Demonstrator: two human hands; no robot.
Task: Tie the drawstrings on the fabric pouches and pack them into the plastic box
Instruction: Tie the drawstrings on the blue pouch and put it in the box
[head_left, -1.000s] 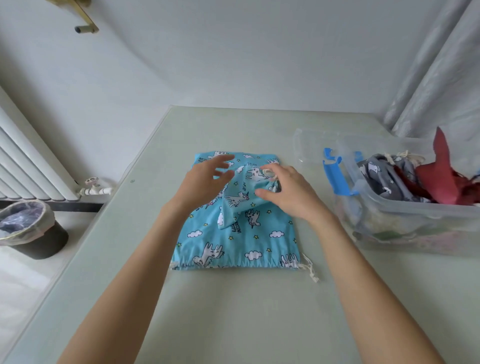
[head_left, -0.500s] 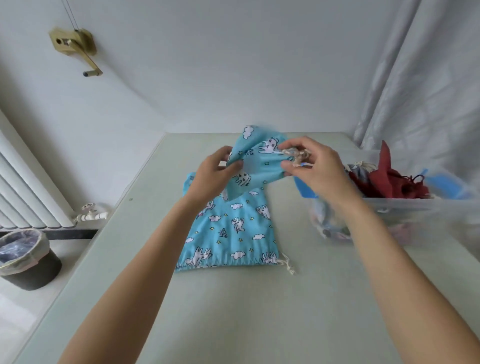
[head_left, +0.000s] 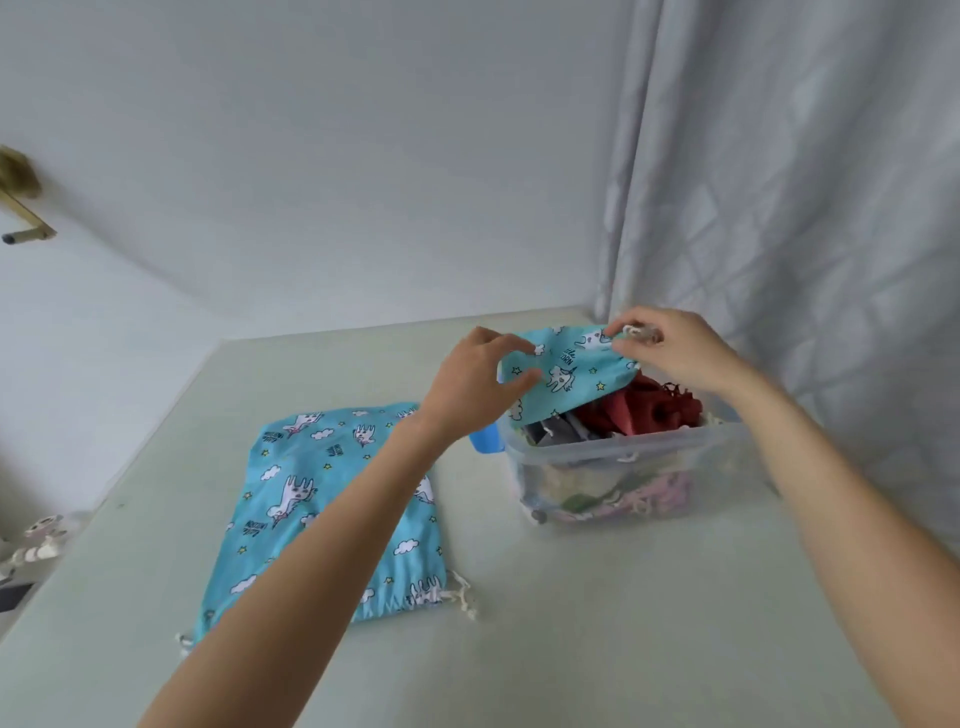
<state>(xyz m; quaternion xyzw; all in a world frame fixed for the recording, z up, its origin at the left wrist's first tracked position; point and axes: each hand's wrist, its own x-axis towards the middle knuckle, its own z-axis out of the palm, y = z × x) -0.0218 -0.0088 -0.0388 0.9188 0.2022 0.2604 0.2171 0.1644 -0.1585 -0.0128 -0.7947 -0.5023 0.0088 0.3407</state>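
1. Both hands have carried the small blue pouch (head_left: 571, 364) rightward since half a second ago, from above the table to over the plastic box (head_left: 618, 457)
2. Left hand (head_left: 478, 384) pinches the pouch's near edge between thumb and fingers; right hand (head_left: 675, 348) grips the far edge together with its bunched drawstring (head_left: 641, 333)
3. A larger blue pouch (head_left: 322, 499) lies flat on the table (head_left: 571, 623), well left of the box, its cords loose at the near corners
4. Red and grey fabric already fills the box nearly to the rim
5. To pack it well, I judge the pouch should be lowered flat onto the pile and pressed down before letting go, with the cord tucked inside the rim
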